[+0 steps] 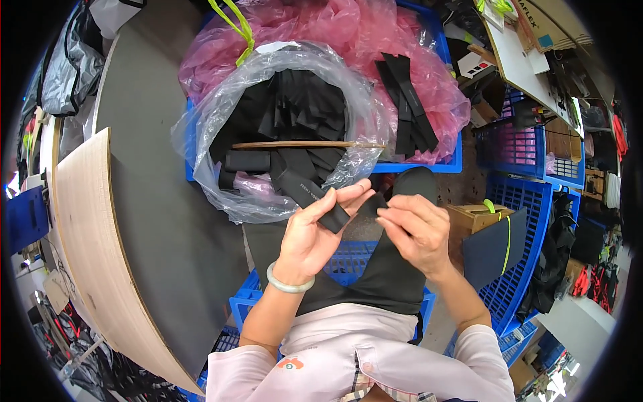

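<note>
A black strip (334, 219) was held in the half-open left hand (306, 240); a black piece (372, 204) was pinched by the nearly closed right hand (424, 234)

Black strip (335, 219) partly hidden by left fingers (320, 206), pink plastic (335, 20) cropped

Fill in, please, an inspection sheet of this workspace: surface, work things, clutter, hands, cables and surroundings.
Surface: blue crate ahead, spread with pink plastic.
Work things: black straps in a clear bag; two more, crossed, on the plastic.
Clutter: brown stick across the bag.
Hands: left hand holds a strap; right hand pinches a dark piece, apparently strap.
Cables: nothing clearly seen.
Surroundings: grey tabletop left, blue crates right.
</note>
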Demonstrator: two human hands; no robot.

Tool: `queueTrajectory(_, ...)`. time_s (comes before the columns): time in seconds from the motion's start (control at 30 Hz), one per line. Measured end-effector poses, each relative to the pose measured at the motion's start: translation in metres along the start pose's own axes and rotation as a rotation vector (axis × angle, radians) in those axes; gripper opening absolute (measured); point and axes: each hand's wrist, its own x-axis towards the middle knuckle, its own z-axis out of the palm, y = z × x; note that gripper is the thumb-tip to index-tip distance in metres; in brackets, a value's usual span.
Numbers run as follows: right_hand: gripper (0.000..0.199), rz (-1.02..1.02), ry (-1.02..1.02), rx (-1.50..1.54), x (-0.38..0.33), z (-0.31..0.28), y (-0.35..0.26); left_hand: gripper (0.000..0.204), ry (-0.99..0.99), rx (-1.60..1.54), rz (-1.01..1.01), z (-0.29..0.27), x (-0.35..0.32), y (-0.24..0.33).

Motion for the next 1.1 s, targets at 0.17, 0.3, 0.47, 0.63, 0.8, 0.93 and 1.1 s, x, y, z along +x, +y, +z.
queueTrajectory(0.17, 0.017, 0.088, -0.033, 0.023, 0.000, 0.000, -0.015, 0.036, 0.004, -0.326, -0.008, -0.003, 0.009, -0.003)
queueTrajectory(0.3, 0.016, 0.072, -0.008, -0.009, 0.001, 0.006, -0.018, 0.022, 0.037, -0.495, 0.007, -0.004, 0.013, -0.002)
queueTrajectory(0.47, 0.014, 0.036, 0.041, -0.042, 0.005, 0.017, -0.019, 0.012, 0.161, -0.632, 0.021, -0.008, 0.019, -0.002)
queueTrajectory(0.63, 0.016, 0.079, 0.058, -0.035, 0.012, 0.024, -0.022, 0.019, 0.164, -0.521, 0.038, -0.006, 0.019, -0.001)
queueTrajectory(0.8, 0.013, 0.080, 0.082, -0.004, 0.013, 0.031, -0.020, 0.016, 0.144, -0.535, 0.078, -0.005, 0.020, -0.005)
queueTrajectory(0.93, 0.014, 0.107, 0.059, 0.033, 0.014, 0.034, -0.023, 0.020, 0.101, -0.461, 0.129, -0.007, 0.022, -0.007)
queueTrajectory(1.1, 0.012, 0.280, -0.048, 0.219, 0.012, 0.036, -0.025, 0.015, 0.166, -0.296, 0.258, -0.004, 0.023, -0.011)
